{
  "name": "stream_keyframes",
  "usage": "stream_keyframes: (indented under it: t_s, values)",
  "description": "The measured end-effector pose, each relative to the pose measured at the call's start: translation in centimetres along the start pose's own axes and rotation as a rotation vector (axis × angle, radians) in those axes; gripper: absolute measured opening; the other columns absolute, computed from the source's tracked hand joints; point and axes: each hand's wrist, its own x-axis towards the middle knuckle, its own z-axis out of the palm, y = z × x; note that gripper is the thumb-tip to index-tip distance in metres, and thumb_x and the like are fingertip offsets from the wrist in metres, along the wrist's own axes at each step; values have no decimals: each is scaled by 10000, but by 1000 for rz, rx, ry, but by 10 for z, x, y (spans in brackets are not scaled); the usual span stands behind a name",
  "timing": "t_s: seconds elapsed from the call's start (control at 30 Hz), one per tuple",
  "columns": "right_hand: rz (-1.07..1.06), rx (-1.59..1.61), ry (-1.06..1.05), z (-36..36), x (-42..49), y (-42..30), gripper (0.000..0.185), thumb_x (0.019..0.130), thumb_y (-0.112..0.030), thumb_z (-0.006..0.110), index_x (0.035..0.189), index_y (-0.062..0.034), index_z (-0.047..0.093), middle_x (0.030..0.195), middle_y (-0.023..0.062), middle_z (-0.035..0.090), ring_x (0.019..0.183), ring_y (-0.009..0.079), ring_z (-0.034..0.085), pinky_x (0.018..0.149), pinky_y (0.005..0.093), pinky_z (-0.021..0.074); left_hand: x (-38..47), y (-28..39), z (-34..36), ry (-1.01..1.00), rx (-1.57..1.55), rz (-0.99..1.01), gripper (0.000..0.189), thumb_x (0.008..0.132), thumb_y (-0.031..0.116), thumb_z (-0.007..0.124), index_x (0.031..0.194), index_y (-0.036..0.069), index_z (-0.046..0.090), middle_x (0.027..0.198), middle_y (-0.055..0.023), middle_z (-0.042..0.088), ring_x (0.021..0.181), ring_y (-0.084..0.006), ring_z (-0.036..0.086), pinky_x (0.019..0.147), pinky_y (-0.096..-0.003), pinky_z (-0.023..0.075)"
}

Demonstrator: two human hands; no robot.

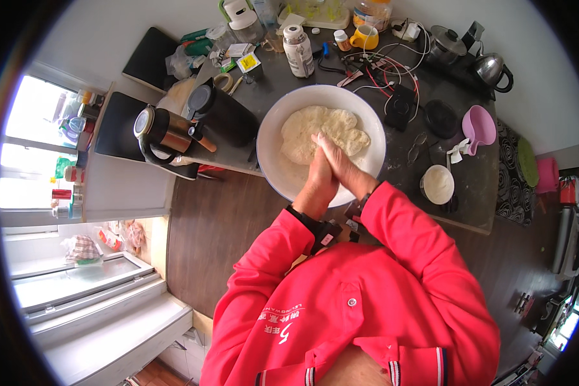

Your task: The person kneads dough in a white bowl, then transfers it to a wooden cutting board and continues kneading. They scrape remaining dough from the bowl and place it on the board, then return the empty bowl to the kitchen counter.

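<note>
A large white basin (275, 166) with a blue rim stands at the table's near edge. Inside it lies a lumpy mass of pale dough (301, 126), with loose flour around it. My left hand (321, 179) and my right hand (341, 161) are pressed palm to palm over the near part of the dough, fingers pointing away from me. Neither hand appears to grip anything. Whether the fingertips touch the dough is unclear. A white tub of flour (437, 185) sits on the table to the right of the basin.
On the dark table (468, 212), a black pitcher (227, 116) and a metal vacuum jug (169, 132) stand left. A white bottle (299, 53) stands behind the basin. Tangled cables (400, 62), eyeglasses (417, 147), a pink scoop (477, 126) and a steel kettle (489, 70) are right.
</note>
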Motion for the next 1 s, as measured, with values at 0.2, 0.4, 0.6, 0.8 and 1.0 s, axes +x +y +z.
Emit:
stream_keyframes:
  t_s: [0.2,0.4,0.6,0.8,1.0]
  values:
    - [165,224,105,3,3,12,707,980,-486,392,1447,39,310,1512,173,309,1409,241,261,1156,342,182,-9,3,-1,135,287,-26,444,972,430,419,1162,49,545,1009,-56,562,868,-174,526,759,-332,456]
    - [74,225,18,17,-11,14,475,958,-358,538,1263,4,495,1246,100,546,1168,170,503,1014,304,384,39,2,-43,-23,611,457,405,948,305,501,1227,12,529,1042,-82,587,918,-188,558,807,-347,472]
    - [324,371,129,8,14,0,313,911,-373,602,945,-66,553,874,48,597,848,158,601,776,291,488,31,-10,-27,-37,534,539,308,942,131,480,1205,-1,572,1027,-37,581,937,-161,543,817,-296,454]
    - [88,116,283,-4,26,7,392,907,-446,585,816,-65,560,735,33,561,693,163,551,622,305,451,-26,6,10,-137,285,423,298,923,56,402,1129,-10,607,1009,-39,591,916,-135,529,801,-245,429]
    - [-127,-270,175,-8,13,8,528,973,-465,464,1049,43,586,906,108,636,824,201,610,722,350,488,-41,26,15,-88,151,238,289,970,133,439,1201,16,568,1021,-37,601,880,-116,556,786,-253,460]
